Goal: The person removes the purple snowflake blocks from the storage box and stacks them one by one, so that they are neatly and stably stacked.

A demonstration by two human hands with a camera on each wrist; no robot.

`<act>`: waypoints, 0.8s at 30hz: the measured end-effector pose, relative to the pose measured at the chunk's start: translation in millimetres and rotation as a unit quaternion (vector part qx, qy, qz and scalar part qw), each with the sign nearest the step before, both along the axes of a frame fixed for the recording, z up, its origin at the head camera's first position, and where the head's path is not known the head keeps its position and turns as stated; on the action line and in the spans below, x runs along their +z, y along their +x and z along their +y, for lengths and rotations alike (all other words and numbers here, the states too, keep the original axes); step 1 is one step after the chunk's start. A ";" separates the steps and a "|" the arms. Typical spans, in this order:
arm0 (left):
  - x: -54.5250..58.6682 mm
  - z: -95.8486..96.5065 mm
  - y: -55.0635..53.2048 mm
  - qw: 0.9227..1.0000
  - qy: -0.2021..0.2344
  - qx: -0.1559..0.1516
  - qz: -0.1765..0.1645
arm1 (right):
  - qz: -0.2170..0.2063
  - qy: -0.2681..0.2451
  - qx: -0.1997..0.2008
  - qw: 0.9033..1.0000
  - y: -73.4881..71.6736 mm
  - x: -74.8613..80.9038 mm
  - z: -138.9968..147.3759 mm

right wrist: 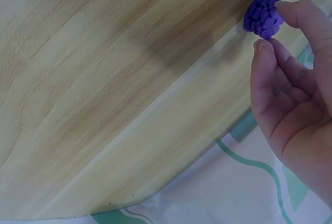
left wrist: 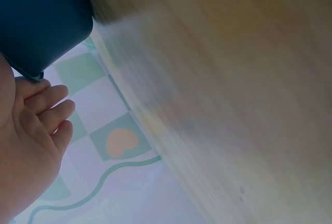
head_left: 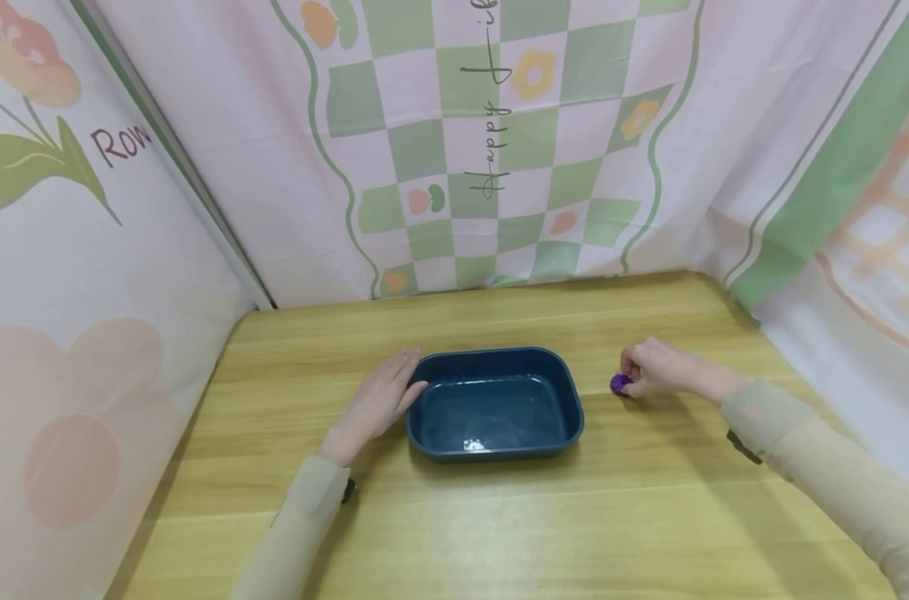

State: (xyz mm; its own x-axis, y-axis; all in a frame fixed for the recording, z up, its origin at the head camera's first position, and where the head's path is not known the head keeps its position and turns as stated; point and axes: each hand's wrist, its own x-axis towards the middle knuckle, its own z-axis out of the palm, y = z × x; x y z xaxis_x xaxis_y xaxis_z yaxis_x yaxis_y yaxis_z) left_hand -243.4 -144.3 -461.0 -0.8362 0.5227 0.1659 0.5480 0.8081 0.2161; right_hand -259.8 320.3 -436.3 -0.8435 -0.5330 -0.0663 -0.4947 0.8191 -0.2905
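A dark blue rectangular basin (head_left: 491, 455) with rounded corners stands on the wooden table, with nothing visible inside. My left hand (head_left: 375, 398) rests against its left rim, fingers stretched toward the far left corner. In the left wrist view that hand (left wrist: 39, 130) shows its palm side beside the basin's outer wall (left wrist: 44, 19). Right of the basin, my right hand (head_left: 656, 367) pinches a small stack of purple notched discs (head_left: 620, 384) between thumb and fingertips. Seen from the right wrist, the purple stack (right wrist: 262, 16) is several discs thick and tilted, close over the tabletop.
The wooden table (head_left: 499, 533) extends around the basin on all sides. Behind it hangs a curtain with a green checked print (head_left: 472, 150). Further printed cloth hangs along the left side (head_left: 87, 275) and the right side (head_left: 829, 217).
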 end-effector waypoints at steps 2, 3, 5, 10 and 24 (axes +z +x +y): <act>-0.1 0.2 0.2 1.000 -0.001 0.000 -0.001 | -0.006 0.002 -0.003 1.000 0.0 0.6 0.4; 0.0 0.2 0.3 1.000 -0.002 0.000 -0.002 | -0.008 0.003 -0.003 1.000 0.1 1.3 0.6; 0.0 0.2 0.4 1.000 -0.004 0.001 -0.003 | -0.012 0.002 -0.005 1.000 0.4 3.1 0.7; 1.0 0.6 0.5 1.000 0.003 -0.001 -0.002 | 0.024 -0.009 0.003 1.000 1.0 7.6 2.1; 2.2 -2.6 -1.5 0.999 0.012 0.020 0.041 | 0.146 -0.016 -0.084 0.986 28.4 -4.3 14.6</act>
